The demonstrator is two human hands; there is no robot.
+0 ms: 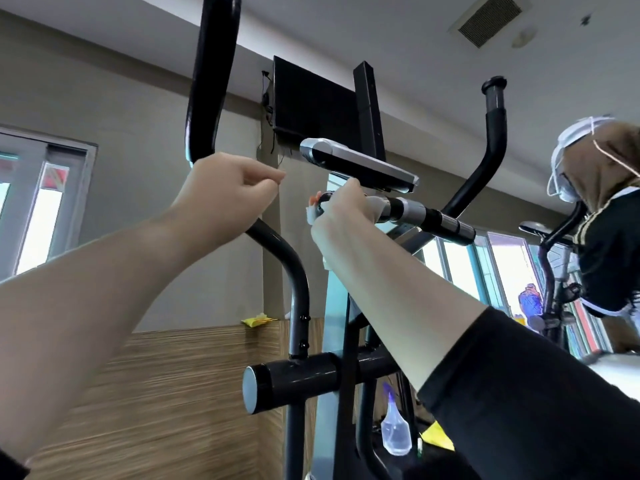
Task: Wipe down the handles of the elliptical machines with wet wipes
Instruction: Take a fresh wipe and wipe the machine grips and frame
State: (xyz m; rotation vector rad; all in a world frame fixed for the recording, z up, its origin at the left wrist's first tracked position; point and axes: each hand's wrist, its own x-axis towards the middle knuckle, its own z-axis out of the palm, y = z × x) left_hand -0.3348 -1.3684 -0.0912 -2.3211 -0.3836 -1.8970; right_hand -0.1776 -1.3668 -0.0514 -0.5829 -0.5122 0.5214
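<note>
I look up at a black elliptical machine. My right hand point(341, 213) grips a white wet wipe point(313, 214) wrapped round the left end of the short fixed handle point(429, 218), a black and silver bar just under the console point(360, 166). My left hand point(235, 188) is raised in front of the left swing handle point(211, 77), fingers curled with thumb against fingertips; nothing shows in it, and whether it touches the handle I cannot tell. The right swing handle point(491, 109) rises behind.
A spray bottle point(394, 434) hangs low by the machine's post beside something yellow point(438, 436). A yellow packet point(258, 321) lies on a wooden ledge. A dark screen point(311, 102) hangs on the wall. Another person point(609, 216) stands at the right by a second machine.
</note>
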